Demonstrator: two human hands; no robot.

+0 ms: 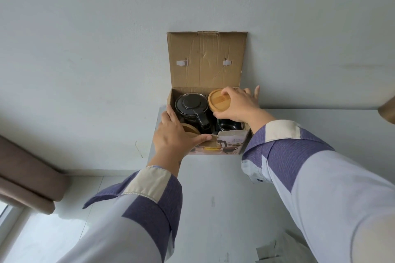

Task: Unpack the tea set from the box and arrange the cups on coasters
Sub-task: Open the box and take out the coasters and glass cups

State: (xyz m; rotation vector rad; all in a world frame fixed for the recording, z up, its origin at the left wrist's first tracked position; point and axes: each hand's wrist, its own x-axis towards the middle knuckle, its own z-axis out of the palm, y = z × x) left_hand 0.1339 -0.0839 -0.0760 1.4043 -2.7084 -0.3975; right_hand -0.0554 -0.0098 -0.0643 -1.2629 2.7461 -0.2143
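1. The box (232, 142) sits on a white table (213, 188) against the wall (106, 38), its lid (206, 60) standing open and leaning on the wall
2. Two white tabs show on the inside of the lid
3. The right hand (239, 103) pinches a round wooden coaster (219, 100) by its rim, thumb at the near edge and fingers curled over the far edge; the coaster is tilted toward the camera, above the right rear part of the box
4. One finger of that hand points up past the box's right rear corner
5. The left hand (175, 134) rests on the box's near left corner, thumb lying along the front edge, fingers bent over the left wall
6. A black teapot (191, 105) with a lidded top stands in the left rear of the box, its handle pointing toward the front
7. A second coaster (189, 129) lies in the near left of the box, partly hidden by the left hand
8. A dark cup (229, 126) sits in the near right of the box, below the held coaster
9. The box front carries a printed picture of the tea set
10. Both sleeves are pale blue with purple and cream cuffs
11. A brown curtain (30, 175) hangs at the left edge
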